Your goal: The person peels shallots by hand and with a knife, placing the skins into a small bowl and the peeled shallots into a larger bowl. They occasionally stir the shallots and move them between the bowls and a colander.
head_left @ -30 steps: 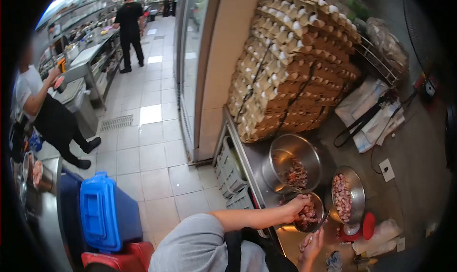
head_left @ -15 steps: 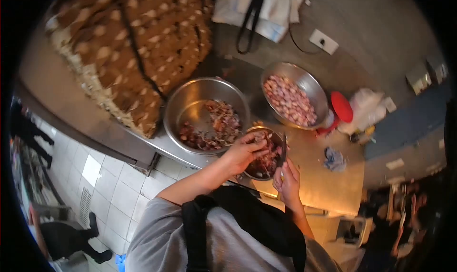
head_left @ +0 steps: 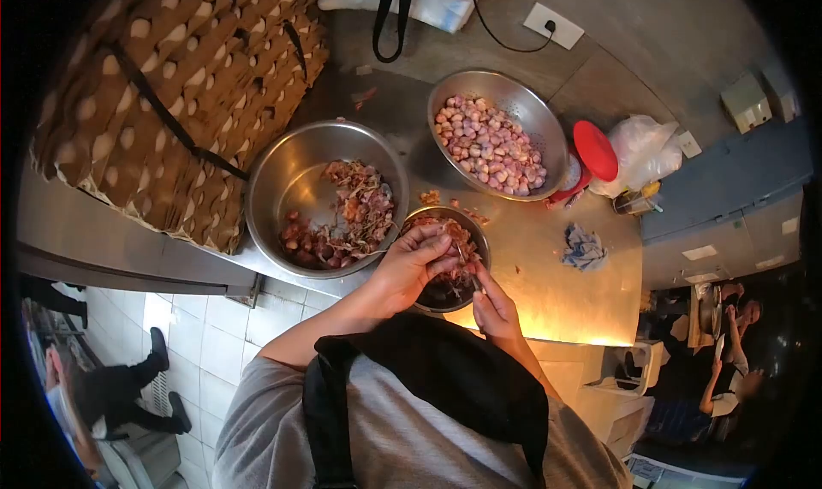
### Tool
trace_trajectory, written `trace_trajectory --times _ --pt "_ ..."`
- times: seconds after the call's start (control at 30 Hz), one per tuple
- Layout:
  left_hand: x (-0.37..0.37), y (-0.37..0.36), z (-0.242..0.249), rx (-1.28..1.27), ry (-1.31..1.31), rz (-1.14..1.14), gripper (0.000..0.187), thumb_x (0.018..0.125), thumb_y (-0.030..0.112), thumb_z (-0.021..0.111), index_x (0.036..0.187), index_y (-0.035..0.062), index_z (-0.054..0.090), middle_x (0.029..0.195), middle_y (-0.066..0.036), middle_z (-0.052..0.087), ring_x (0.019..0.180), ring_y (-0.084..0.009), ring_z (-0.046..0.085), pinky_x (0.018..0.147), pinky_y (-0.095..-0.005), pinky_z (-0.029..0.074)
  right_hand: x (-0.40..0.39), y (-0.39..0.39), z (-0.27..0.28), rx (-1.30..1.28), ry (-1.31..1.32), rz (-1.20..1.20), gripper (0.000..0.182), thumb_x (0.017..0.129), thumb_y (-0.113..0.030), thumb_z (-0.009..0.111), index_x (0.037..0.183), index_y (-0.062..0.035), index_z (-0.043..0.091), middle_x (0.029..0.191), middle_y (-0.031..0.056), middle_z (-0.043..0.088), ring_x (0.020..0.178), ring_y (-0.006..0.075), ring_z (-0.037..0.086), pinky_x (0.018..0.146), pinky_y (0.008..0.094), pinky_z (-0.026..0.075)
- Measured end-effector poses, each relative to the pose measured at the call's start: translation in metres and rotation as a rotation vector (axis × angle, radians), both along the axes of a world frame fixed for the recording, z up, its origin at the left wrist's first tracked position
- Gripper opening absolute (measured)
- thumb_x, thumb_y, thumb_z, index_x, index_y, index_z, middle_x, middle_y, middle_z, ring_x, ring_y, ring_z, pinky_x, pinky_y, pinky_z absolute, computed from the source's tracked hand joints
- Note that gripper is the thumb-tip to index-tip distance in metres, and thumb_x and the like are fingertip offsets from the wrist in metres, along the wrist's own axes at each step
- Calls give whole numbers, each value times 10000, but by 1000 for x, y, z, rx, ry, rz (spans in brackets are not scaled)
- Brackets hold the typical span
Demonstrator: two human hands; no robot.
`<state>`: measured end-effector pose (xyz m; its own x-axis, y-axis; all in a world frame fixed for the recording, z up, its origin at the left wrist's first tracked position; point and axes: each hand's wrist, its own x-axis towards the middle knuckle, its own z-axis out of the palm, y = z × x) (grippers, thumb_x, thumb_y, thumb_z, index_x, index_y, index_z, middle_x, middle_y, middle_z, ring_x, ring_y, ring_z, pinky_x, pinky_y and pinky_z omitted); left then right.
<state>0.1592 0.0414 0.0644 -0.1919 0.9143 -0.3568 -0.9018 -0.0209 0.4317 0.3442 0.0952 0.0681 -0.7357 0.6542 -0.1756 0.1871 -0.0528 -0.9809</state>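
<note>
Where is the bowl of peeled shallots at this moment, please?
In the head view the bowl of peeled shallots sits upper centre on the steel counter, right of the large peelings bowl and left of the red lid.

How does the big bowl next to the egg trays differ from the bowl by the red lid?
The big bowl holds loose papery peels and a few dark bulbs heaped to one side, with much bare metal showing; the bowl by the red lid is filled with pale pink peeled bulbs. The big bowl sits beside the egg trays, close to the left hand; the other sits farther back, nearer the wall. Both are round, shiny metal.
</note>
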Motion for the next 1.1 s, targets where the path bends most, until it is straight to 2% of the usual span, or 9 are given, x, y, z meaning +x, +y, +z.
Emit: trace_trajectory --times 0.1,0.2,0.43,0.57,0.63,0.8,0.93,1.0,1.1 --pt "1 0 -2 0 -44 27 194 824 64 564 1008 46 505 906 -49 567 828 -160 574 760 -272 502 5 3 -4 157 -38 32 438 879 -93 441 1297 -12 334 1148 76 513 919 120 512 818 221 377" --pt "7 0 0 7 -33 15 168 820 51 564 982 43 518 914 -54 575 843 -166 579 772 -276 498 6 5 0 161 -73 37 436 878 -100 443 1287 6 336 1238 135 463 1105 164 451 911 249 329" --pt "21 0 -10 42 14 53 168 807 18 571 964 55 524 916 -44 582 868 -162 581 775 -296 487 -9 9 -8 226 11 13 436 879 -114 456 1277 20 339 1249 154 450 1108 191 462 917 259 329" --pt "24 -1 -11 15 97 82 187 796 10 583 964 69 527 896 -17 575 865 -142 573 762 -282 479 -14 17 -27 71 61 -3 426 886 -117 451 1279 -15 322 1036 82 525 810 119 521 690 213 405" --pt "24 0 -13 31 185 104 204 785 8 596 968 68 528 894 -8 573 866 -126 564 761 -270 471 -24 16 -28 -121 224 -23 397 890 -114 448 1261 -41 329 909 28 509 638 56 461 542 171 370" --pt "30 3 -24 71 540 121 257 760 0 627 992 34 522 938 -33 583 874 -106 551 787 -239 441 -38 24 -16 -353 333 -19 286 897 -115 440 1168 -103 348 790 -21 413 529 26 328 434 162 250" --pt "27 5 -20 130 564 106 311 787 18 603 1078 16 493 988 -50 560 907 -107 536 805 -247 442 -40 30 3 -475 290 17 196 921 -191 393 1110 -161 355 599 -16 349 407 49 275 354 178 224" --pt "26 6 -15 148 367 117 300 812 33 572 1096 22 477 1032 -67 534 956 -114 515 820 -265 445 -41 33 10 -545 272 -4 151 934 -249 345 1070 -186 364 487 -10 299 338 60 229 319 177 209" --pt "25 7 -16 107 192 123 294 842 55 533 1124 32 451 1085 -79 499 1007 -124 489 837 -289 449 -43 34 21 -629 266 2 145 935 -247 342 1065 -187 361 498 -11 308 340 59 234 323 174 212"
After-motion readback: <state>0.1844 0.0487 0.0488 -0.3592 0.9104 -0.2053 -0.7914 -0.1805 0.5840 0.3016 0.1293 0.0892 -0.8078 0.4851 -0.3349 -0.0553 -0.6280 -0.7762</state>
